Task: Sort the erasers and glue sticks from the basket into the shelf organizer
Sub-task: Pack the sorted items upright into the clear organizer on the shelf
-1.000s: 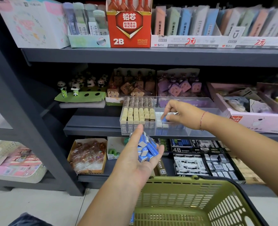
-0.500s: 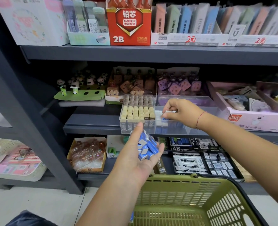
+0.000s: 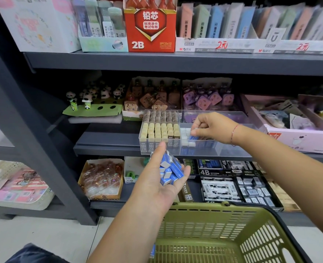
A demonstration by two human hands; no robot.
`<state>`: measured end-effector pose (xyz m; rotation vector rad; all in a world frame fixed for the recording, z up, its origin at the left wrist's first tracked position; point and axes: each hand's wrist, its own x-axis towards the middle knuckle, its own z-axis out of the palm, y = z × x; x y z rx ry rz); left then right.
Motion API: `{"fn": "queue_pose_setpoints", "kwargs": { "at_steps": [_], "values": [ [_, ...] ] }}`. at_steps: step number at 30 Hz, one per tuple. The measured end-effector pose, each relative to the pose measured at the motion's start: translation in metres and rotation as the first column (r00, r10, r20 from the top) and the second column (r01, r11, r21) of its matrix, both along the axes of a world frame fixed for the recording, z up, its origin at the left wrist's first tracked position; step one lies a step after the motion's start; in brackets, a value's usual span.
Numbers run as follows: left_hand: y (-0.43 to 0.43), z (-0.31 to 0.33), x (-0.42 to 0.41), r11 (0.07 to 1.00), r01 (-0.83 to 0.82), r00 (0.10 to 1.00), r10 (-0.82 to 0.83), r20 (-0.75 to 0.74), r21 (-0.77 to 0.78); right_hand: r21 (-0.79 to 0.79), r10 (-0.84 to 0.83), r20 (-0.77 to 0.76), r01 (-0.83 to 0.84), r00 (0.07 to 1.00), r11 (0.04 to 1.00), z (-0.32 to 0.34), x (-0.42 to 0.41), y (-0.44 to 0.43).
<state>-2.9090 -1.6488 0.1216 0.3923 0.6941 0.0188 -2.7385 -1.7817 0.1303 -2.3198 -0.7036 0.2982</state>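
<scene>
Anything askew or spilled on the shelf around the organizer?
Nothing spilled. The green panda display card sits tilted, overhanging the white foam pad, with several empty holes. The blue erasers in the left hand lie jumbled, not stacked.

Organizer (image 3: 223,149) R bay open above; L bay packed w/ erasers (image 3: 160,130)
</scene>
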Motion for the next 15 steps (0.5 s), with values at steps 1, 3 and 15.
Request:
{"fn": "queue_pose_setpoints", "kwargs": {
  "at_steps": [1, 3, 15],
  "values": [
    [0.000, 0.000, 0.000, 1.000, 0.001, 1.000, -0.001, 0.000, 0.000, -0.015, 0.004, 0.009, -0.004, 1.000, 1.000, 0.001, -0.001, 0.000],
    [-0.001, 0.000, 0.000, 1.000, 0.004, 1.000, -0.004, 0.001, 0.001, -0.074, 0.023, 0.058, -0.019, 0.998, 0.997, 0.004, -0.002, 0.001],
    [0.002, -0.001, 0.000, 1.000, 0.000, 1.000, 0.000, -0.001, -0.008, -0.125, -0.051, 0.171, 0.073, 0.984, 0.990, -0.004, -0.004, 0.001]
  ]
}}
